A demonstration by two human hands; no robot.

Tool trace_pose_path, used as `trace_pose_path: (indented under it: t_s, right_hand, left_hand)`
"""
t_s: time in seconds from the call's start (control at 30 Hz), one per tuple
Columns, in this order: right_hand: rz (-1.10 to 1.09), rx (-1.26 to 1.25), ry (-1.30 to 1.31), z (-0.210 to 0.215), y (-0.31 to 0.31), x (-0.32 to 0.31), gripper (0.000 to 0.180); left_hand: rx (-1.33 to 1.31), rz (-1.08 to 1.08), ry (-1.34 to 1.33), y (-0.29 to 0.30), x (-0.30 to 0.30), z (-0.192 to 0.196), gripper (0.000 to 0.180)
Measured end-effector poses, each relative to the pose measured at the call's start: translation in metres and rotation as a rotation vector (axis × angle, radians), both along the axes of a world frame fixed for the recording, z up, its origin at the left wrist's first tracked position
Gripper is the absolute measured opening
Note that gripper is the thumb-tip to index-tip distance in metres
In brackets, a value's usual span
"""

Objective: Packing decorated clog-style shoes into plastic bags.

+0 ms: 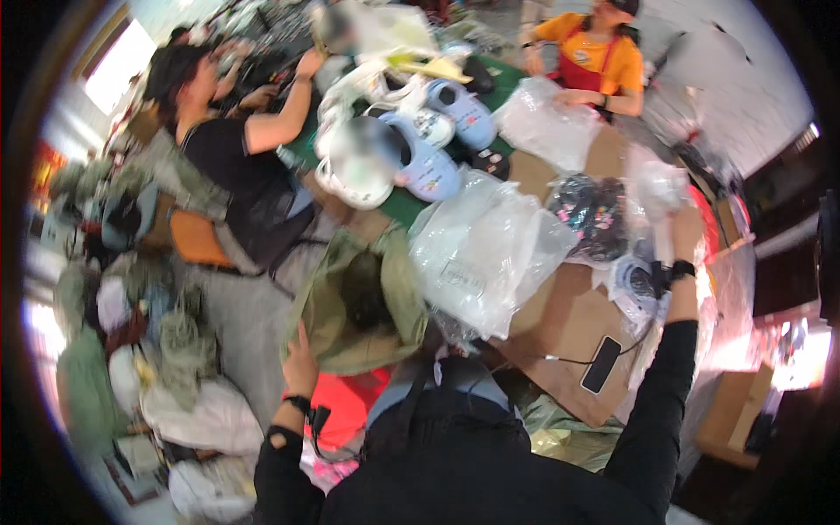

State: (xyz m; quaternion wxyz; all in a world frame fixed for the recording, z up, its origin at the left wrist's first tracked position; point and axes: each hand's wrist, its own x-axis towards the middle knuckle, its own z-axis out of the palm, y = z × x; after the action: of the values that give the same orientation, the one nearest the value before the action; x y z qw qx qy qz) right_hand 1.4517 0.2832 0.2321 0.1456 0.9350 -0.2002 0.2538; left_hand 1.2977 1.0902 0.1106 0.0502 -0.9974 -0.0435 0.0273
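Observation:
My left hand (300, 363) is at the left rim of an open green cloth sack (319, 302), gripping its edge with one finger lying along the cloth. The sack's mouth gapes toward me and its inside is dark. Out to the right, my right hand (686, 229) is closed on a crumpled clear plastic bag (661, 185); its fingertips are blurred and partly hidden. Just below that hand lies a light blue clog (634, 284) in clear plastic. Beside the sack, a large clear plastic bag (468, 254) rests on the table.
Blue and white clogs (424, 166) are piled ahead on the table. A plastic bag of dark, colourful small pieces (591, 217) sits on brown cardboard (556, 315), near a phone (601, 365) with a cable. One co-worker (232, 144) is at left, another (595, 61) across. Sacks (188, 341) crowd the left floor.

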Motion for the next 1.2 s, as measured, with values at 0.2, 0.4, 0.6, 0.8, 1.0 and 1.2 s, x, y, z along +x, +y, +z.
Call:
trace_pose_path:
  t_s: [0.2, 0.4, 0.6, 0.8, 1.0, 1.2]
  right_hand:
    - [0.036, 0.225, -0.106, 0.126, 0.179, -0.044, 0.027]
    - [0.694, 0.708, -0.346, 0.071, 0.301, -0.050, 0.035]
    - [1.204, 1.433, -0.041, -0.003, 0.494, -0.032, 0.019]
    - [1.396, 1.488, 0.474, -0.084, 0.599, -0.040, 0.021]
    - [1.197, 1.405, 0.788, -0.133, 0.612, -0.033, 0.029]
    - [1.638, 0.911, 0.814, -0.168, 0.615, -0.013, 0.029]
  left_hand:
    - [-0.005, 0.330, 0.212, 0.014, 0.005, -0.008, 0.089]
    - [-0.137, 0.441, 0.363, 0.061, -0.004, -0.044, 0.033]
    - [-0.476, 0.610, -0.034, 0.068, 0.010, -0.040, 0.034]
    - [-1.821, 0.798, -0.703, 0.087, 0.010, -0.084, 0.034]
    - [-1.611, 0.937, -0.335, 0.085, 0.008, -0.078, 0.036]
    - [-1.990, 1.138, -0.416, 0.090, 0.025, -0.065, 0.036]
